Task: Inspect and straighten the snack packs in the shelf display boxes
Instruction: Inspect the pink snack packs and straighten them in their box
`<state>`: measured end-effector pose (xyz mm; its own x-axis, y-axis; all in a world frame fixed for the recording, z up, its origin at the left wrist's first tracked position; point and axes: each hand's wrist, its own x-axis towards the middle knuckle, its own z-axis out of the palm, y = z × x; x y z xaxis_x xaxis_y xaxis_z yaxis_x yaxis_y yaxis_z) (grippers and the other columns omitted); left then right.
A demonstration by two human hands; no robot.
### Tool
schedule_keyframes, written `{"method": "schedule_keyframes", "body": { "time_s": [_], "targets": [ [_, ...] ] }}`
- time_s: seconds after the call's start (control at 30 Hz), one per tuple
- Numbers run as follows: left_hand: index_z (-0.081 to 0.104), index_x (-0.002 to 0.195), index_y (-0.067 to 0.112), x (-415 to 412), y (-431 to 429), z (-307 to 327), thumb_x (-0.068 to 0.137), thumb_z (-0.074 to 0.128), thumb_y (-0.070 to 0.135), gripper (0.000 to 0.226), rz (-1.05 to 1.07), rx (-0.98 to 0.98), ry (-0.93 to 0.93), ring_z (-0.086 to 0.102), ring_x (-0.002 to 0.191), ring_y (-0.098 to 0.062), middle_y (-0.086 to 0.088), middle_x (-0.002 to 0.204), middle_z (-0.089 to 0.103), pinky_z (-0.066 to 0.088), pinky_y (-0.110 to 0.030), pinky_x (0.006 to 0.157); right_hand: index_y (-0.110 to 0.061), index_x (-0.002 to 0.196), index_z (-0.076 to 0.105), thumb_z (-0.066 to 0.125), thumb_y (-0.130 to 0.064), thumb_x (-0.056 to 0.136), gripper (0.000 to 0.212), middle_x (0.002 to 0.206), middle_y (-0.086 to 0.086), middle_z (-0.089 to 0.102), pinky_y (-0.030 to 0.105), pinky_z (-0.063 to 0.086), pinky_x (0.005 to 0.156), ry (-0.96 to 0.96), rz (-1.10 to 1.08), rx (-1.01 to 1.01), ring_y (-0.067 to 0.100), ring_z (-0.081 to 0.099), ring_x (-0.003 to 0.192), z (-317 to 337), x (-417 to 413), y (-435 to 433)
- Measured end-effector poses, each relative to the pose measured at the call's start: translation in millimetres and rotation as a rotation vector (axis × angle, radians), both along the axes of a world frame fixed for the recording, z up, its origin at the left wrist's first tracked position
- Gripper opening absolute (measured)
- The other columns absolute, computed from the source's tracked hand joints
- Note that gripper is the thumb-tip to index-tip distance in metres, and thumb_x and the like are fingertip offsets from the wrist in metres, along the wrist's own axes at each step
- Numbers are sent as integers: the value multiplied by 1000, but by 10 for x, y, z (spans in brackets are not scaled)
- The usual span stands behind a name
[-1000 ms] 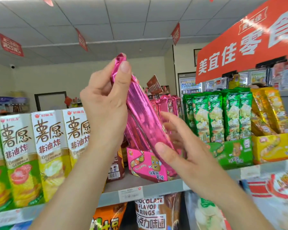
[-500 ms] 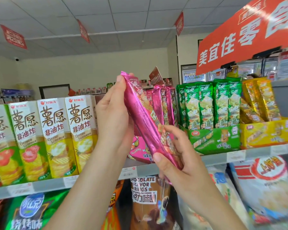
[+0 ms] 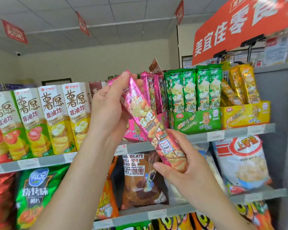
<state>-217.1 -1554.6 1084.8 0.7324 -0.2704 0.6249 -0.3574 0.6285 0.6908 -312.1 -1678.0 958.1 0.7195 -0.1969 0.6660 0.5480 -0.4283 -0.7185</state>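
I hold a long pink snack pack [image 3: 150,123] slanted in front of the shelf, printed face toward me. My left hand [image 3: 110,110] grips its upper end, and my right hand [image 3: 186,168] grips its lower end. Behind it the pink display box [image 3: 133,131] stands on the top shelf with more pink packs [image 3: 154,90] upright inside. To the right are a green display box [image 3: 196,120] full of upright green packs and a yellow display box [image 3: 246,113] whose yellow packs lean at angles.
Tall chip cartons [image 3: 53,118] fill the top shelf at left. The shelf edge [image 3: 231,132] carries price tags. Large snack bags [image 3: 140,178] crowd the lower shelf. An orange sign [image 3: 239,25] hangs above at right.
The pink pack has been lowered and turned, so its printed front now faces me instead of its edge. My view has tilted down, showing more of the lower shelves.
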Motion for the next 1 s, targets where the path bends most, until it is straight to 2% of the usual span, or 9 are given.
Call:
{"method": "schedule_keyframes", "body": {
  "time_s": [0.23, 0.3, 0.37, 0.5, 0.6, 0.7, 0.77, 0.9, 1.0],
  "targets": [
    [65, 78, 11, -114, -73, -25, 94, 54, 17, 21, -155, -147, 187, 64, 66, -13, -3, 72, 68, 54, -24, 67, -69, 135, 26, 76, -33, 82, 82, 118, -19, 61, 7, 47, 69, -5, -203, -130, 4, 66, 79, -116, -164, -51],
    [65, 78, 11, -139, -95, -28, 94, 55, 17, 20, -172, -169, 193, 64, 64, -12, -2, 71, 68, 54, -24, 66, -67, 135, 26, 75, -38, 81, 79, 115, -18, 63, 6, 45, 67, -4, -193, -121, 3, 67, 75, -140, -197, -46],
    [66, 76, 12, -172, -113, -29, 94, 56, 17, 21, -207, -178, 176, 63, 64, -12, -1, 70, 67, 54, -23, 66, -64, 136, 32, 71, -51, 81, 68, 116, -21, 65, 4, 45, 70, -25, -112, -39, -3, 67, 86, -139, -233, -33],
    [71, 70, 13, -223, -129, -11, 93, 59, 18, 27, -269, -224, 171, 63, 64, -12, -1, 69, 67, 54, -23, 67, -69, 121, 47, 47, -76, 80, 41, 122, -34, 60, 6, 44, 87, -22, 63, 93, -11, 57, 111, -116, -302, -43],
    [69, 77, 12, -251, -142, -17, 94, 59, 20, 21, -293, -225, 182, 62, 62, -11, 1, 69, 65, 54, -22, 66, -70, 104, 58, 52, -82, 71, 35, 115, -32, 64, 22, 47, 98, 94, 180, 278, -8, 59, 111, -128, -327, -74],
    [65, 80, 13, -281, -181, -30, 96, 58, 27, 22, -293, -234, 178, 61, 60, -9, 3, 67, 64, 53, -20, 63, -52, 103, 70, 61, -61, 83, 23, 91, -13, 74, 19, 55, 66, 71, 258, 353, 7, 70, 77, -134, -337, -35],
    [62, 79, 15, -291, -205, -40, 94, 58, 37, 27, -220, -226, 142, 61, 60, -8, 3, 67, 65, 54, -21, 61, -39, 107, 70, 62, -51, 86, 26, 70, -3, 67, 21, 49, 50, 19, 277, 392, 15, 60, 52, -119, -330, 27],
    [58, 104, 6, -359, -276, -99, 80, 64, 46, 47, -49, -132, 70, 63, 65, -12, -5, 80, 67, 54, -27, 66, -34, 108, 68, 56, -55, 82, 36, 65, -3, 58, 22, 39, 41, -68, 223, 408, 13, 48, 44, -105, -260, 106],
    [57, 112, 3, -428, -359, -238, 70, 69, 39, 56, -40, -86, 41, 65, 62, -12, -6, 81, 68, 53, -25, 57, -35, 109, 66, 53, -56, 85, 34, 67, -4, 56, 20, 38, 42, -118, 193, 402, 13, 46, 45, -51, -207, 153]
  ]
}}
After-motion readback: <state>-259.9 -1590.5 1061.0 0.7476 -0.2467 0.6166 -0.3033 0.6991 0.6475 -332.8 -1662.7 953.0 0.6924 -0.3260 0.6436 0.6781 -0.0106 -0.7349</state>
